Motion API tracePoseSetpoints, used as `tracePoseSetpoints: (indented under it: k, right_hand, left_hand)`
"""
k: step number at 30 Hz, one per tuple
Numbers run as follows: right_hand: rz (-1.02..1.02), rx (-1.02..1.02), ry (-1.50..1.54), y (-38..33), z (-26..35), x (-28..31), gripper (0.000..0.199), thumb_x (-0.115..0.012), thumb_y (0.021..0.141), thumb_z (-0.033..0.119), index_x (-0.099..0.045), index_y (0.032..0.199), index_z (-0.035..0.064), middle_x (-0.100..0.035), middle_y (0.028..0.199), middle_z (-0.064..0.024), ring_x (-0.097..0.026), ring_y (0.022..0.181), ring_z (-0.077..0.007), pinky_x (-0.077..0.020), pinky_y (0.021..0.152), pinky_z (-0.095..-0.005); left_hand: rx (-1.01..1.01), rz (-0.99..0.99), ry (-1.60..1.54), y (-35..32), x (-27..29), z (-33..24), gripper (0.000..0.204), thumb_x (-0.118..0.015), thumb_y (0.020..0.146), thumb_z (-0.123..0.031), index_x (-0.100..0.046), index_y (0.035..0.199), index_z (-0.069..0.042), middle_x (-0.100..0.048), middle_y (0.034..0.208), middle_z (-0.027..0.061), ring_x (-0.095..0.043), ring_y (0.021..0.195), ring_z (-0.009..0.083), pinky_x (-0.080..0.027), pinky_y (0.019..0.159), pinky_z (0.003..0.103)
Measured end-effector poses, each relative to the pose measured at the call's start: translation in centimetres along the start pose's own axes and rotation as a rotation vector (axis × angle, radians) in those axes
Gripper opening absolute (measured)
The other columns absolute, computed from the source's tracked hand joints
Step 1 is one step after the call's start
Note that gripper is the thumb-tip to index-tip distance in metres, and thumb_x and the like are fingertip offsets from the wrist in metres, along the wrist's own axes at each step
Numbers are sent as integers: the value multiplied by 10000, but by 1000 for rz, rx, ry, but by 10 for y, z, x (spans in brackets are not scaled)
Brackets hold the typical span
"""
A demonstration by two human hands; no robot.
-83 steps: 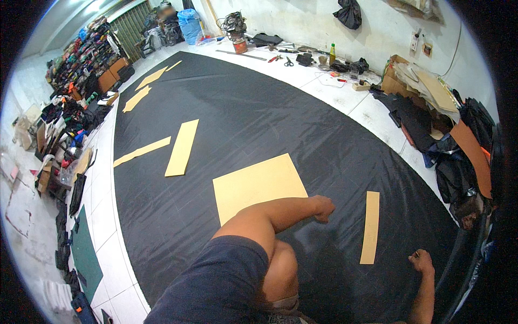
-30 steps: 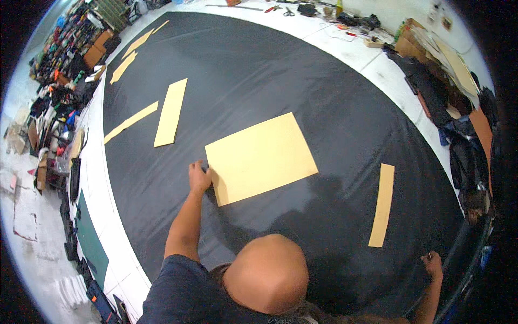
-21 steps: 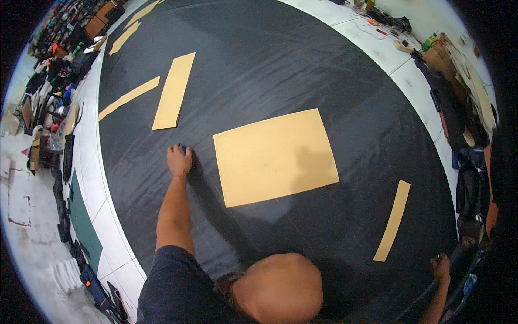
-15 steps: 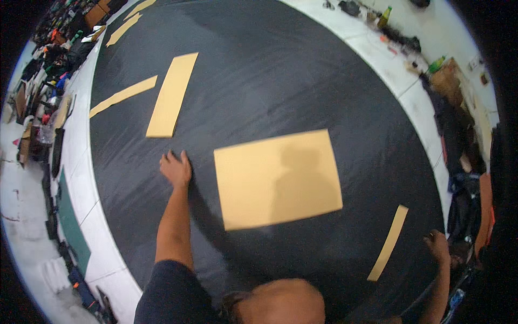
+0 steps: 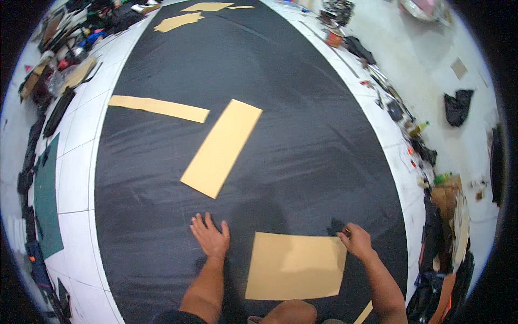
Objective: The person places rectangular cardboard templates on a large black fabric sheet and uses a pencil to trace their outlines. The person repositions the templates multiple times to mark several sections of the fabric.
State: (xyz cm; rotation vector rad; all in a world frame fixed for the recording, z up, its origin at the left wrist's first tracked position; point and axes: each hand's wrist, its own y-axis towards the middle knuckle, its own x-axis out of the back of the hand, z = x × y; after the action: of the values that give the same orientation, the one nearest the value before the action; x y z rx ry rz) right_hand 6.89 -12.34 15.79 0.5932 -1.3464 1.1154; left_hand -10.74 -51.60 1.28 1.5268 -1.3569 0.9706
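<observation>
My left hand [image 5: 211, 236] lies open, fingers spread, on a wide black sheet of material [image 5: 302, 162]. To its right is a large tan rectangular piece [image 5: 297, 267], flat on the sheet. At that piece's far right corner my right hand [image 5: 357, 241] is closed in a pinch; a small dark tip shows at the fingers, too small to name. Ahead of my left hand lies a long tan panel [image 5: 222, 148], set at a slant. A narrow tan strip [image 5: 159, 108] is beyond it to the left. Part of another thin strip [image 5: 365, 312] shows beside my right forearm.
Irregular tan pieces [image 5: 179, 21] lie at the sheet's far end. A pale tiled edge [image 5: 81, 216] borders the sheet, with a green mat [image 5: 48, 202] and clutter on the left. Bottles, cardboard [image 5: 448, 197] and dark bags line the right side.
My right hand has come in from the far right to the large rectangle's corner. The view has shifted, so the panels appear turned and displaced. My left hand stays open on the sheet.
</observation>
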Motion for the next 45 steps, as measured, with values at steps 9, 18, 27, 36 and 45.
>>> tracePoseSetpoints:
  k: [9, 18, 27, 36, 45]
  right_hand:
    - [43, 455, 137, 222, 230, -49, 274, -680, 875, 316, -649, 1015, 82, -630, 1048, -137, -627, 1004, -344, -528, 819, -472]
    - [50, 632, 62, 371, 382, -75, 306, -671, 877, 317, -659, 1079, 87, -616, 1082, -129, -609, 1061, -335, -524, 880, -470]
    - [-141, 447, 89, 468, 468, -95, 577, -735, 820, 440, -592, 1194, 24, -595, 1165, -204, -583, 1123, -375, -512, 912, -485]
    - [59, 301, 188, 483, 476, -98, 763, -881, 624, 436, -567, 1180, 17, -608, 1191, -213, -587, 1134, -373, -522, 911, -479]
    - [14, 281, 719, 459, 410, -91, 514, -766, 822, 254, -543, 1221, 17, -648, 849, -111, -645, 768, -215, -505, 694, -362]
  left_hand:
    - [22, 78, -12, 8, 4, 4, 656, -638, 858, -388, -469, 1358, 2, -355, 1471, 277, -260, 1421, 447, -151, 1186, 571]
    - [22, 136, 42, 6, 0, 7, 681, -669, 824, -420, -478, 1336, -14, -365, 1442, 282, -272, 1397, 473, -183, 1158, 619]
    - [-9, 112, 1, 3, -10, 11, 721, -699, 801, -440, -440, 1355, -58, -370, 1434, 273, -318, 1368, 484, -249, 1111, 654]
    - [14, 148, 13, 5, -9, 7, 707, -689, 801, -438, -440, 1343, -58, -362, 1433, 274, -307, 1372, 487, -241, 1119, 649]
    - [41, 167, 13, 4, -6, 3, 673, -663, 819, -401, -496, 1333, -1, -344, 1473, 273, -240, 1424, 460, -155, 1175, 608]
